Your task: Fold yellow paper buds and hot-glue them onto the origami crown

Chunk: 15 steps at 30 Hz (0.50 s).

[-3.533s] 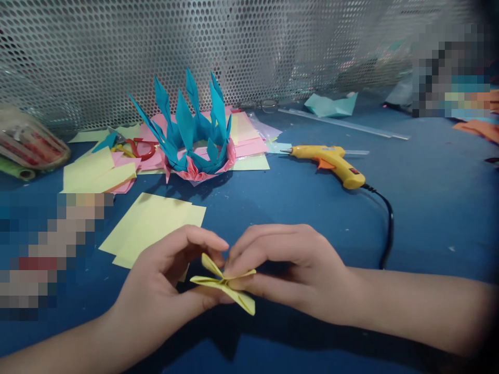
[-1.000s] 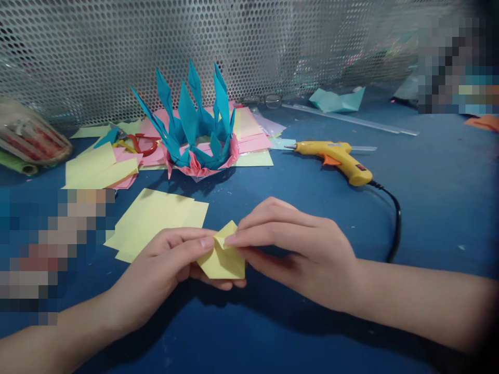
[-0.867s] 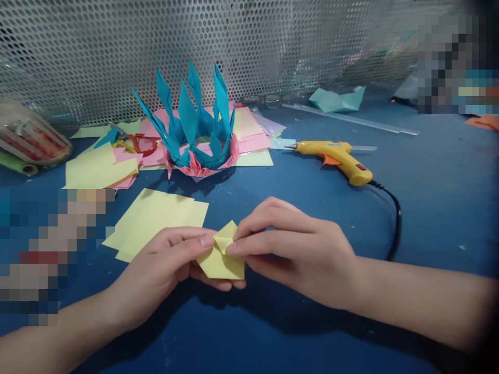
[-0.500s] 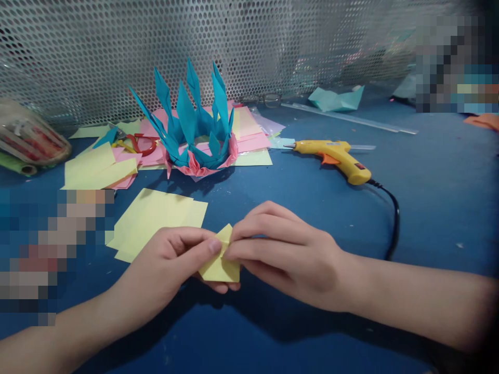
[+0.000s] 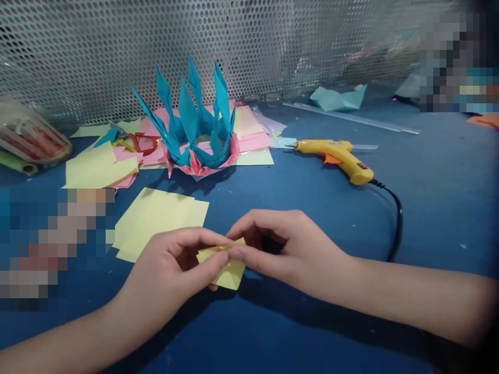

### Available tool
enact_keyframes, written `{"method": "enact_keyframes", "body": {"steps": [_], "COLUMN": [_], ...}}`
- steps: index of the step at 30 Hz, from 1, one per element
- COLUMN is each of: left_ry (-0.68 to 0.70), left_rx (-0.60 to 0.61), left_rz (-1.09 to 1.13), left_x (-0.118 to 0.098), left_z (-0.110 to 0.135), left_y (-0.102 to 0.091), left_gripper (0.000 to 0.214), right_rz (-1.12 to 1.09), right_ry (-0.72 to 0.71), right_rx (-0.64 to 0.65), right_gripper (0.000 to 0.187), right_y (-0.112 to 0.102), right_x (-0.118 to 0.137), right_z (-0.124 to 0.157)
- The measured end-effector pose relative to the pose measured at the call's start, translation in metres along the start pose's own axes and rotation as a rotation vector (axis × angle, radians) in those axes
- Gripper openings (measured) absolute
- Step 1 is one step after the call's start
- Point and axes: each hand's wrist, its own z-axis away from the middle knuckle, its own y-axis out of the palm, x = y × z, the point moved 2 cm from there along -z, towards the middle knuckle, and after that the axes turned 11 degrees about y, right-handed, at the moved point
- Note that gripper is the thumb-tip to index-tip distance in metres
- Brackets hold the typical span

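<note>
A small folded yellow paper piece (image 5: 230, 272) is held just above the blue table (image 5: 296, 197) between both hands. My left hand (image 5: 171, 270) pinches its left side with thumb and fingers closed on it. My right hand (image 5: 292, 249) pinches its upper right edge with fingertips pressed together. Flat yellow paper sheets (image 5: 156, 221) lie on the table just behind my left hand.
A blue and pink paper crown (image 5: 197, 135) stands on a pile of pink and yellow sheets (image 5: 249, 140) near the perforated metal screen (image 5: 117, 52). A yellow glue gun (image 5: 339, 158) with a black cord (image 5: 395, 218) lies to the right. Red scissors (image 5: 142, 143) lie at left.
The yellow piece went from a spread four-flap shape to a folded flat form. In the last half second it tilted flatter and my right fingers shifted onto its top edge.
</note>
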Motion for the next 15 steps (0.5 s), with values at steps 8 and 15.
{"method": "enact_keyframes", "body": {"steps": [8, 15], "left_ry": [0.018, 0.015], "left_rx": [-0.086, -0.087], "left_rz": [0.087, 0.108], "left_x": [0.0010, 0.0037], "left_z": [0.0003, 0.0012], "left_y": [-0.0017, -0.0035], "left_gripper": [0.013, 0.012], "right_rz": [0.000, 0.029], "right_ry": [-0.198, -0.216], "right_rx": [-0.018, 0.022], "right_gripper": [0.036, 0.036], "right_y": [-0.0014, -0.0001], "right_x": [-0.0025, -0.0025], "right_z": [0.0062, 0.0053]}}
